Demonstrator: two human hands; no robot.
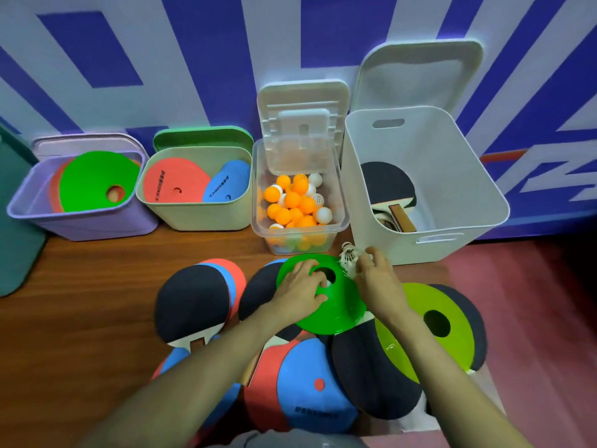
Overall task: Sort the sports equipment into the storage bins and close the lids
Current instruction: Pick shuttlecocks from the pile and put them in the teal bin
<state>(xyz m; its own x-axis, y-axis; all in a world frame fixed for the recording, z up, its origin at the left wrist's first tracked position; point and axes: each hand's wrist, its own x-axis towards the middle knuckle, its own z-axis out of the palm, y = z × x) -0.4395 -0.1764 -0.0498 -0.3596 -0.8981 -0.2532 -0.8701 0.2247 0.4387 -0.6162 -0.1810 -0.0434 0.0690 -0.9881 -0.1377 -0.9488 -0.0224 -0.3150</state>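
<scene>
— How many bins do we count?

— Four, in a row across the middle of the frame: purple bin at the left, then green bin, clear bin and white bin at the right. We count four lids too, all open behind them: purple lid, green lid, clear lid, white lid.

— And inside?

— In the purple bin we see two cones, a binned cone in green lying over a red cone. The green bin holds two covers, a red cover and a blue cover. The clear bin holds orange and white balls, too many for us to count surely. The white bin shows one black paddle over some handles, whose number we cannot tell.

— The hands?

— Both are at lower centre. The left hand grasps the green cone, fingers hooked into its hole, thumb on its slope. The right hand, just to the right of it, pinches a white shuttlecock in front of the white bin. Whether it holds one or two we cannot tell.

— What lies on the floor?

— We count four floor paddles with black faces, one of them under the single lime cone at lower right. Red and blue floor covers overlap at bottom centre, so we cannot count them.
</scene>
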